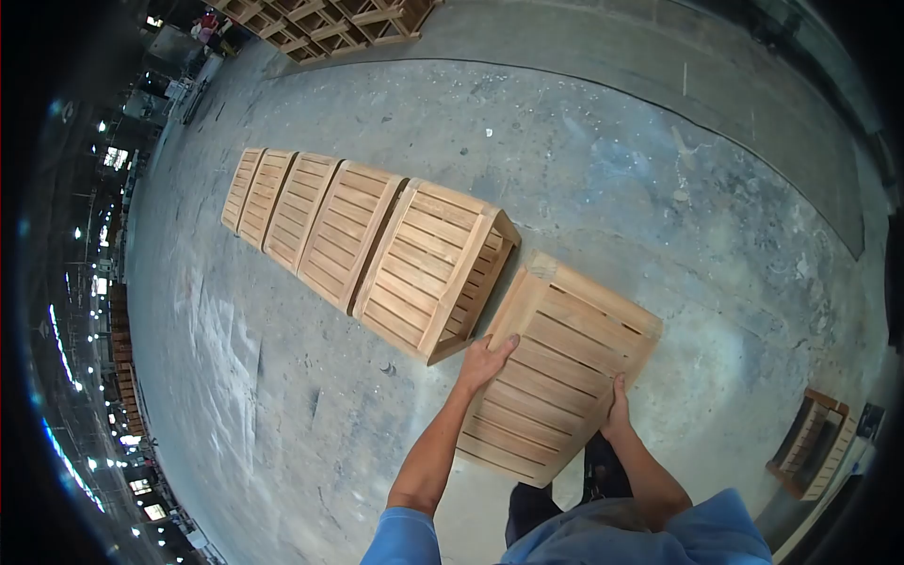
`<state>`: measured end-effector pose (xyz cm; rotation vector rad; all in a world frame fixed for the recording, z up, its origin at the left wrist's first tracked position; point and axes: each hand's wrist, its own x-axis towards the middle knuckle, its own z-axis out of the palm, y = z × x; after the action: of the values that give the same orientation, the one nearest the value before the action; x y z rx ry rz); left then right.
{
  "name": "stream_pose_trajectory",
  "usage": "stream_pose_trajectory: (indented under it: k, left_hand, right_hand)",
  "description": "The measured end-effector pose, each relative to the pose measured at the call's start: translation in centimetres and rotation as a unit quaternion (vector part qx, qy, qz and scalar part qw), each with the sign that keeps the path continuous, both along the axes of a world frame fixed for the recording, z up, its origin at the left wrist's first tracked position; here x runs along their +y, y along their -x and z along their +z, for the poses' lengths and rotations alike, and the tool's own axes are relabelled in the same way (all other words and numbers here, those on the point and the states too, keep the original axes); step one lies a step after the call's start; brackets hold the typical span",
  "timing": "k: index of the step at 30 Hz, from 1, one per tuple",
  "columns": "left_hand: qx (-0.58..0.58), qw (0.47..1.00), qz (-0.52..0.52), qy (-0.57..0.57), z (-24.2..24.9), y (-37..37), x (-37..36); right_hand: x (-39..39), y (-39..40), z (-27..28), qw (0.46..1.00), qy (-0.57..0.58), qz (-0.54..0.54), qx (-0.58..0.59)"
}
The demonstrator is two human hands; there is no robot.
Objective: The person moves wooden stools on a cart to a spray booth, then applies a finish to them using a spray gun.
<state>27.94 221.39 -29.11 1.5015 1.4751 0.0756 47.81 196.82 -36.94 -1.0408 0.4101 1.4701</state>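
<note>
In front of my legs is a slatted wooden table (551,377), box-like, with a light frame around parallel slats, tilted in view. My left hand (487,361) grips its left edge, with the thumb over the top and the fingers hidden behind the frame. On the opposite edge, my right hand (618,411) is closed round the frame, fingers mostly out of sight. Just beyond the held piece stands a matching slatted table (428,264), first of a row; its open side shows more slats inside.
Several more matching tables (350,235) continue the row away to the upper left on the concrete floor (612,179). Stacked wooden frames (330,24) stand at the top. A smaller wooden piece (812,443) lies at right. A person (209,33) is far off at upper left.
</note>
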Motion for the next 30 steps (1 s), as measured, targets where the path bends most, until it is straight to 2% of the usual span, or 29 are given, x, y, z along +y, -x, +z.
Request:
stream_pose_trajectory:
  k: [6, 8, 11, 13, 14, 17, 18, 20, 22, 23, 24, 25, 28, 29, 30]
  left_hand:
    - [-0.021, 0.992, 0.027, 0.125, -8.8, -1.2, 7.8]
    - [-0.015, 0.991, 0.028, 0.127, -11.2, -1.7, 10.1]
    - [-0.018, 0.993, 0.036, 0.113, -14.8, -1.9, 12.7]
    - [0.042, 0.987, 0.023, 0.151, -16.3, -2.4, 14.2]
    - [0.051, 0.991, 0.014, 0.123, -16.8, -2.6, 14.6]
    - [0.018, 0.994, 0.045, 0.095, -17.7, -1.2, 14.7]
    - [0.021, 0.994, 0.053, 0.098, -17.7, -0.8, 14.3]
    - [0.168, 0.985, -0.016, -0.042, -16.7, -0.2, 12.6]
    - [0.149, 0.981, -0.011, -0.121, -12.9, -1.0, 10.7]
    - [0.099, 0.964, -0.003, -0.248, -12.9, -0.3, 8.6]
    - [0.085, 0.96, 0.029, -0.266, -10.1, -0.2, 6.5]
    - [0.053, 0.962, 0.018, -0.267, -10.8, 1.4, 3.0]
    - [0.033, 0.971, 0.191, -0.141, -5.8, 4.6, -5.9]
    - [0.053, 0.972, 0.216, -0.082, -4.1, 6.4, -9.7]
    - [0.062, 0.969, 0.239, -0.023, -3.0, 8.2, -14.5]
  right_hand:
    - [7.3, -1.9, -7.8, 0.999, 0.042, 0.019, -0.008]
    - [8.9, -2.0, -11.0, 0.999, 0.05, 0.012, -0.012]
    - [13.4, -3.0, -9.9, 0.998, 0.061, 0.027, 0.012]
    - [14.1, -3.3, -11.7, 0.995, 0.093, 0.042, 0.003]
    - [14.9, -3.6, -12.6, 0.993, 0.112, 0.049, -0.004]
    - [16.5, -3.3, -13.4, 0.983, 0.155, 0.089, -0.032]
    - [16.6, -2.9, -13.3, 0.982, 0.158, 0.097, -0.029]
    - [16.3, -1.9, -12.8, 0.985, 0.163, 0.047, -0.029]
    - [16.0, -1.9, -13.7, 0.989, 0.106, 0.089, -0.046]
    - [16.2, -2.6, -12.7, 0.992, 0.055, 0.11, -0.01]
    - [16.4, -3.1, -12.3, 0.99, 0.011, 0.138, -0.004]
    - [16.3, -4.2, -12.3, 0.982, 0.058, 0.178, 0.007]
    - [17.7, -8.3, -12.1, 0.92, 0.171, 0.343, -0.08]
    - [18.1, -10.5, -12.3, 0.881, 0.173, 0.425, -0.115]
    - [18.2, -11.9, -12.2, 0.804, 0.253, 0.465, -0.272]
